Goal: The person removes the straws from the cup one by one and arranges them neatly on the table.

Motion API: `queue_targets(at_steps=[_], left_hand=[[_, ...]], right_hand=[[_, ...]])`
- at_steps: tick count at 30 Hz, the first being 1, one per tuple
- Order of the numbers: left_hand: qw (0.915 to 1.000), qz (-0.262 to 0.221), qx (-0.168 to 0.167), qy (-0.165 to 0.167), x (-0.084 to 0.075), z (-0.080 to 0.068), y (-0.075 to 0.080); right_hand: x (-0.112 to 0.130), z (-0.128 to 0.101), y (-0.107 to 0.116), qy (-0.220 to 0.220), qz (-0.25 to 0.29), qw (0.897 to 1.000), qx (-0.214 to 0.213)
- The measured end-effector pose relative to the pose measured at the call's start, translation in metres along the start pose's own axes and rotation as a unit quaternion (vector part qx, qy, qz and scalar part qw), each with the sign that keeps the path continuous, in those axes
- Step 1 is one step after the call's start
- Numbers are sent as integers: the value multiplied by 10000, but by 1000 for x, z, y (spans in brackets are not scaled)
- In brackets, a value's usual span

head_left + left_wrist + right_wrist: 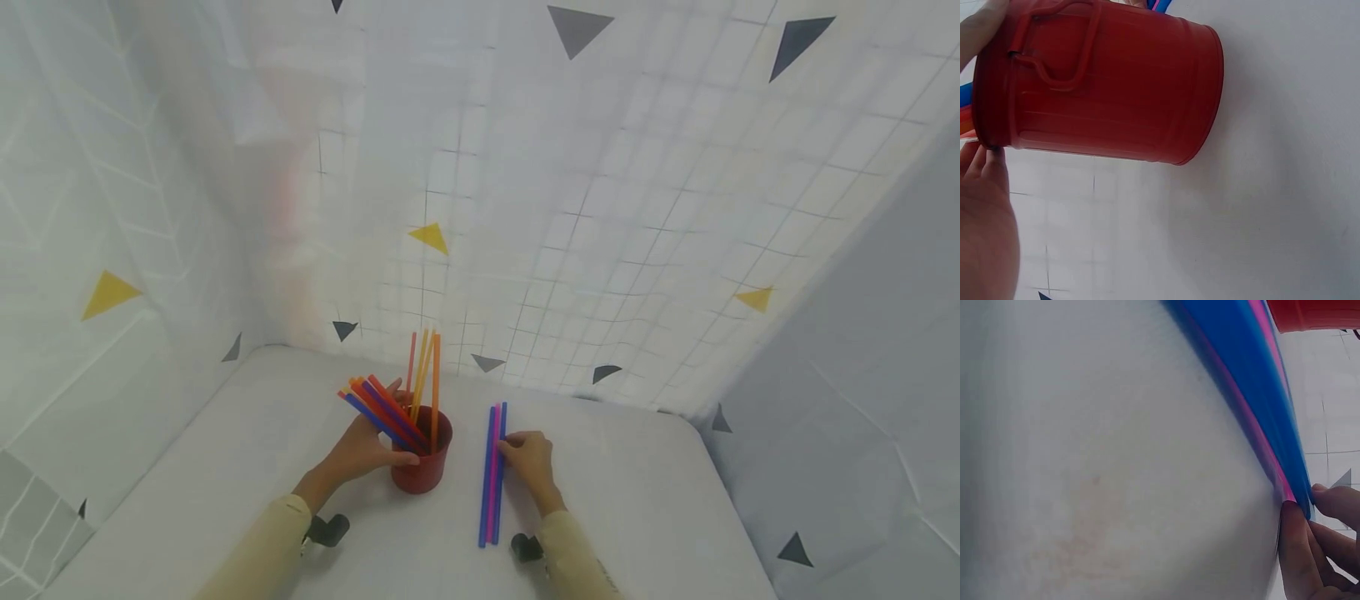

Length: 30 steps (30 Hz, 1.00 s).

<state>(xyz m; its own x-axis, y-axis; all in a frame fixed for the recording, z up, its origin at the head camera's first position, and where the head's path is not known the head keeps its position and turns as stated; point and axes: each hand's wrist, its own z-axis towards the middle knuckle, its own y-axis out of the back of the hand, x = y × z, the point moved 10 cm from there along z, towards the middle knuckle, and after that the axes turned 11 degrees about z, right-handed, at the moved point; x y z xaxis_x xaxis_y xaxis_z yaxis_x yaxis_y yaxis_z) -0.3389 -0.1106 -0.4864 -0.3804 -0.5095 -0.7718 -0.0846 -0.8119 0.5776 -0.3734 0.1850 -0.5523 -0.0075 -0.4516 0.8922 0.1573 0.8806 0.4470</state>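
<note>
A small red metal bucket (417, 477) stands on the table, with a wire-like handle on its side in the left wrist view. Several straws (434, 392) in orange, yellow, red and blue lean in it, some steep, others tilted left in a bunch. My left hand (360, 450) grips the bucket at its rim, thumb in front and fingers behind. To the right lie two blue straws and a pink straw (492, 475), side by side. My right hand (531, 462) pinches the right-hand blue straw (1272, 394) between thumb and fingers; part of the pinch is hidden in the head view.
The white table (630, 508) carries the bucket and straws. A pale patterned sheet (525, 208) with grid lines and triangles hangs behind it. Similar sheets rise at the left and right. Dark wrist devices (328, 530) sit at both cuffs.
</note>
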Motion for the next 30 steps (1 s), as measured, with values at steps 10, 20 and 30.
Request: queue_targets(at_steps=[10,20,30], left_hand=[[9999,-45,-39,133,-1,1,0],[10000,-8,-80,11,1,2,1],[9999,-89,4,98,3,0,-1]], right_hand=[[2,1,-1,-7,-142,9999,24],[1,3,2,-70,-203,9998,30],[70,0,10,1428,-112,9895,-208]])
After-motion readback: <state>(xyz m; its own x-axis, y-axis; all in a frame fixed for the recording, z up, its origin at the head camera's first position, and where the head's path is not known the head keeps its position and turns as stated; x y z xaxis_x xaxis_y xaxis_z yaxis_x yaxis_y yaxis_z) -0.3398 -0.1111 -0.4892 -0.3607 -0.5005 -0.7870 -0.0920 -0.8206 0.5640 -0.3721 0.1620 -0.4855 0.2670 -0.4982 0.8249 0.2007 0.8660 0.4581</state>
